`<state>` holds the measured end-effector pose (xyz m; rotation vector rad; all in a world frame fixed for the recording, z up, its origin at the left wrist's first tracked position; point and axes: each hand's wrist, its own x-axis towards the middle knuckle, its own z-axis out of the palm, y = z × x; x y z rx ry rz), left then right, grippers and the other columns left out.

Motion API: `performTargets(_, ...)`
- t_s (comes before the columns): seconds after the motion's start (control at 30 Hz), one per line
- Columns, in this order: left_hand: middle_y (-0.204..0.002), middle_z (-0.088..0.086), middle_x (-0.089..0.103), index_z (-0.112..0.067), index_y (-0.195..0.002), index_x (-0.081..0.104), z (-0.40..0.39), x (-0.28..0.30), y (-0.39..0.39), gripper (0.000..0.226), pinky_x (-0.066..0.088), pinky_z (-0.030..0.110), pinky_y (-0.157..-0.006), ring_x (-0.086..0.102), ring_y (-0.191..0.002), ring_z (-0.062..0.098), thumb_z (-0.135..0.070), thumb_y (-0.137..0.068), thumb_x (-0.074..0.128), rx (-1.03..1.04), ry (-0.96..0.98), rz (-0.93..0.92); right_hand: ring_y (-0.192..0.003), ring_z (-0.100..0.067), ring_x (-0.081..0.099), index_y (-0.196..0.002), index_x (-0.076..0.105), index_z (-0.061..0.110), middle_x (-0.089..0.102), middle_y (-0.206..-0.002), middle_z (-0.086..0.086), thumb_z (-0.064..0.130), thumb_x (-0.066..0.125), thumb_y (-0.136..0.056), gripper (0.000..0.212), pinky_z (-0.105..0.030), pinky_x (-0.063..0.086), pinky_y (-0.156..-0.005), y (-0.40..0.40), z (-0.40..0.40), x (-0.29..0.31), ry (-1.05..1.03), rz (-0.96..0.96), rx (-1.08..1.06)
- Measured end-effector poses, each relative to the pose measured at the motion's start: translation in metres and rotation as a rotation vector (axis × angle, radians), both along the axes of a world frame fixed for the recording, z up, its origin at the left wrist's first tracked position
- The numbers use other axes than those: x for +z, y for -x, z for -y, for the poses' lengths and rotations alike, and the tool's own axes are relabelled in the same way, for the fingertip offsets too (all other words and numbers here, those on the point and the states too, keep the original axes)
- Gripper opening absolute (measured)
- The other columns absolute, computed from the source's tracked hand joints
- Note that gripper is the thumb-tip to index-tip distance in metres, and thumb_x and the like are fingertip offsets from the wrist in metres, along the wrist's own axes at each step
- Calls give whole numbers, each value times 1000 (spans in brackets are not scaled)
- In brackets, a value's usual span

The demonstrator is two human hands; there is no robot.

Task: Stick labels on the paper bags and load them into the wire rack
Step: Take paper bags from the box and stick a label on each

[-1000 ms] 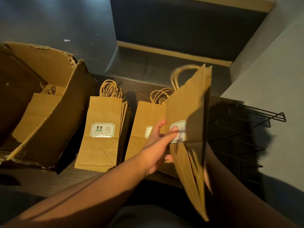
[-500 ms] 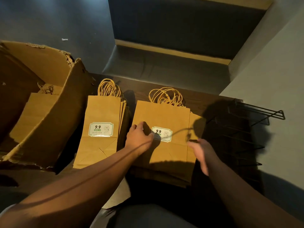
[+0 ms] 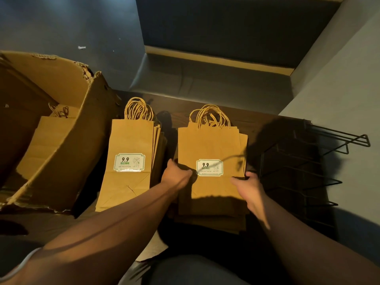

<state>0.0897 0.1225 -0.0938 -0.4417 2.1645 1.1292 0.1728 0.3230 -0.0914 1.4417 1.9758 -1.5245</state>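
Two stacks of flat brown paper bags lie on the dark table (image 3: 259, 121). The top bag of the left stack (image 3: 131, 138) carries a white "9.9" label (image 3: 129, 162). The top bag of the right stack (image 3: 209, 142) has the same kind of label (image 3: 209, 167). My left hand (image 3: 177, 176) grips the right stack's left edge, thumb on top beside the label. My right hand (image 3: 249, 188) holds that stack's right edge, thumb on the top bag. The black wire rack (image 3: 298, 161) stands just right of this stack and holds no visible bags.
A torn cardboard box (image 3: 67, 145) sits at the left with more unlabelled bags (image 3: 47, 140) inside. A pale sheet (image 3: 159, 244) shows under my left forearm. Grey walls and a dark bench lie behind the table, and a grey wall runs along the right.
One second ago my hands held a labelled bag upright. It now lies flat on top of the right stack, and both hands have moved to that stack's side edges.
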Motion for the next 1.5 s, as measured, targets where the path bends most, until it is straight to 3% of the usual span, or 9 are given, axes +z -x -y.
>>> performTargets(0.27, -120, 8, 66, -5, -123, 59, 10, -5, 4, 46, 51, 40, -97, 63, -109, 27, -23, -84, 78, 71, -100, 190, -127, -31, 51, -143, 45, 10, 53, -140, -11, 26, 77, -82, 71, -38, 39, -101, -4, -10, -14, 190, 156, 94)
performTargets(0.43, -107, 8, 62, -3, -106, 62, 9, 7, -1, 27, 42, 35, -83, 55, -86, 17, -20, -90, 74, 1, -98, 340, -78, -17, 54, -114, 58, 10, 58, -93, -6, 10, 65, -88, 27, -27, 37, -60, -10, -11, -11, 267, 124, 104)
performTargets(0.57, -87, 6, 63, -8, -94, 57, 0, 19, -2, 14, 48, 31, -71, 57, -72, 16, -10, -92, 70, 109, -212, 346, -109, -24, 52, -125, 58, 8, 59, -126, -7, 5, 69, -79, 47, -35, 38, -92, -5, -14, -9, 242, 17, -11)
performTargets(0.7, -107, 6, 69, -12, -127, 52, -2, 32, 17, 49, 52, 39, -96, 65, -102, 22, 2, -84, 73, 104, -438, 19, -95, -33, 66, -120, 61, 12, 69, -108, -17, -8, 68, -73, 52, -54, 53, -89, 12, -20, 12, 237, -255, -53)
performTargets(0.9, -113, -3, 67, -18, -127, 50, 1, 65, 30, 58, 54, 30, -94, 65, -104, 9, 5, -80, 76, 1, -493, -351, -85, -19, 64, -94, 71, 21, 74, -84, 4, -24, 68, -65, 54, -37, 51, -78, 24, -32, 43, 12, -610, 61)
performTargets(1.03, -116, 15, 71, 2, -121, 62, 16, 41, 9, 57, 53, 31, -97, 67, -111, 25, -10, -70, 84, -131, -488, -327, -76, 4, 66, -98, 71, 16, 74, -91, 4, -17, 74, -71, 43, -23, 56, -79, 1, -12, 30, -46, -520, 88)
performTargets(1.17, -127, 6, 67, -11, -136, 53, 25, -5, -2, 94, 51, 42, -103, 64, -120, 23, -43, -55, 88, -175, -414, -219, -106, -20, 66, -121, 65, 10, 68, -115, -6, 4, 82, -74, 50, -30, 46, -97, -16, -6, -5, -81, -292, 113)
performTargets(1.37, -94, 27, 58, 6, -135, 44, 20, 11, 18, 77, 40, 76, -91, 52, -108, 59, -16, -75, 87, -320, -317, -263, -123, -29, 56, -133, 59, 7, 61, -131, -11, 51, 70, -73, 75, -39, 40, -109, -26, -13, -15, -196, -201, 295)
performTargets(1.5, -96, 2, 67, -13, -118, 64, 21, 18, 25, 52, 45, 57, -102, 64, -107, 30, -33, -74, 81, -446, -266, -401, -126, -22, 48, -133, 56, 4, 53, -135, -3, 11, 67, -91, 44, -23, 28, -112, -24, -16, -7, -224, -220, 302)
